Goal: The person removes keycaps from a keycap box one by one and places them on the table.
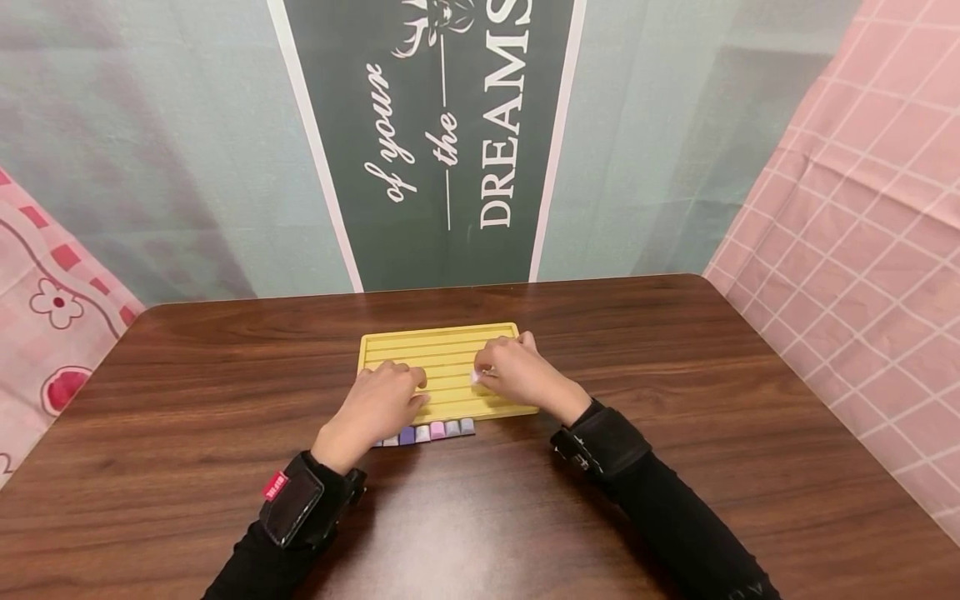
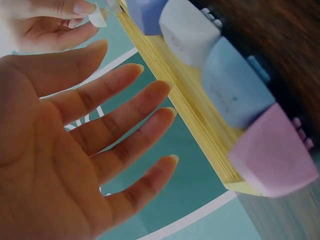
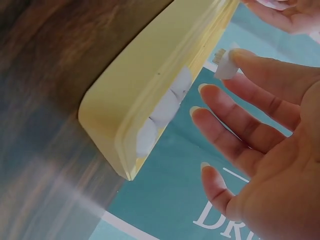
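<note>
My right hand (image 1: 521, 371) pinches a small white keycap (image 3: 227, 67) between thumb and index finger, above the right part of a yellow ridged tray (image 1: 438, 331). The other fingers of that hand are spread and slightly bent. My left hand (image 1: 381, 403) hovers over the tray's left part, its fingers loosely extended and nothing in its grasp. Along the tray's near edge runs a row of keycaps, among them a pink keycap (image 2: 275, 152), a blue keycap (image 2: 235, 82) and a white keycap (image 2: 187, 32). Several white keycaps (image 3: 164, 107) sit inside the tray at its right end.
The tray lies on a dark wood-grain table (image 1: 675, 375). Behind it hangs a pale green cloth (image 1: 637, 167) with a dark lettered panel (image 1: 465, 250). A pink checked cloth (image 1: 862, 250) hangs at the right, a patterned pink cloth (image 1: 45, 333) at the left.
</note>
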A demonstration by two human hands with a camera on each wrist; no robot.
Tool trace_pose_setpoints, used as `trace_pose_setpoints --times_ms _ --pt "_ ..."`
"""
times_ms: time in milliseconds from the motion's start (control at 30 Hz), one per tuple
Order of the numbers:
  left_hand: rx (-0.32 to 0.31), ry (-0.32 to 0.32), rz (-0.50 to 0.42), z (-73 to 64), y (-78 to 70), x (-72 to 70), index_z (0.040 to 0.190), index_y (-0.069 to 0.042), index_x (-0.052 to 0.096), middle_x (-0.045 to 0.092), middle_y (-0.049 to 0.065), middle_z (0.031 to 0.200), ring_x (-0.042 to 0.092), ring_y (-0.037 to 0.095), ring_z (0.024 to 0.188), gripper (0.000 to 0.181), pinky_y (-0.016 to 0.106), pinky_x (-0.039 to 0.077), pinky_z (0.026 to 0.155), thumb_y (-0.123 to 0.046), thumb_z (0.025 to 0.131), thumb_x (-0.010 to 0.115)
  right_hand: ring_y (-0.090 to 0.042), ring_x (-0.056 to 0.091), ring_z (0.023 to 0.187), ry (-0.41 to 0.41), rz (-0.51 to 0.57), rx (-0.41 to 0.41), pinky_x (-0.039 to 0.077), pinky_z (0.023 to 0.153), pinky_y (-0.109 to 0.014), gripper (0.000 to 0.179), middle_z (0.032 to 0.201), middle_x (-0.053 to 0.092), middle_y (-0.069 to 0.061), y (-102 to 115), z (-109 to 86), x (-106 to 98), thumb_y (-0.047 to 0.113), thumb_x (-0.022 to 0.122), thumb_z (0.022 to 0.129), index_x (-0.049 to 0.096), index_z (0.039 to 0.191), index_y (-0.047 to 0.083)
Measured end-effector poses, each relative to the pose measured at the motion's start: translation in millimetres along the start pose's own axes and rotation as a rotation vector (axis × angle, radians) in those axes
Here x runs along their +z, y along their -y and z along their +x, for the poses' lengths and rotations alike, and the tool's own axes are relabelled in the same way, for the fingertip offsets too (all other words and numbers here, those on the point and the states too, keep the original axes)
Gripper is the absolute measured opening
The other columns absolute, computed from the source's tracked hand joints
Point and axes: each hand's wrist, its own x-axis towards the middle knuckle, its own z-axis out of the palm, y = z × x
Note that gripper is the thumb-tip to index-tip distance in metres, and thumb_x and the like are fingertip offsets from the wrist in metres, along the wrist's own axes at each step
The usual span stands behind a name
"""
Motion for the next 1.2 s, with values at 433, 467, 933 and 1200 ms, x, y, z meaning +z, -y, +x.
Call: trace_pose_setpoints --times_ms 433,467,933,1200 --pt "0.038 0.022 0.026 0.2 -8.4 1.2 0.098 -0.009 0.065 0.062 0.006 0.089 0.055 0.027 0.086 0.019 0.048 0.042 0.071 -0.022 0.085 0.064 -0.011 0.053 0.078 0.021 0.036 -0.032 0.025 0.070 -0.036 0.006 0.083 0.062 0.006 7 -11.5 -7 0.021 0.070 0.081 0.068 0.079 0.016" --pt "0.039 0.022 0.028 -0.2 -9.1 1.2 0.098 -0.009 0.064 0.061 0.006 0.089 0.055 0.027 0.086 0.019 0.048 0.042 0.071 -0.023 0.085 0.064 -0.012 0.053 0.078 0.024 0.037 -0.034 0.025 0.070 -0.036 0.005 0.083 0.062 0.006 7 -12.4 -7 0.021 0.070 0.081 0.068 0.080 0.016" --pt "0.097 0.057 0.021 -3.1 -17.2 3.2 0.098 -0.010 0.065 0.061 0.004 0.091 0.055 0.024 0.087 0.018 0.046 0.042 0.074 -0.023 0.085 0.065 -0.013 0.051 0.079 0.050 0.021 -0.079 0.025 0.068 -0.035 0.006 0.079 0.057 0.005 15 -21.5 -9 0.020 0.071 0.079 0.068 0.079 0.015" --pt "0.138 0.059 0.025 -4.5 -19.9 3.6 0.096 -0.011 0.065 0.060 0.001 0.087 0.054 0.021 0.085 0.016 0.044 0.040 0.074 -0.023 0.085 0.065 -0.013 0.050 0.077 0.078 0.040 -0.118 0.024 0.069 -0.036 0.006 0.077 0.054 0.003 15 -26.0 -7 0.017 0.072 0.078 0.066 0.077 0.015"
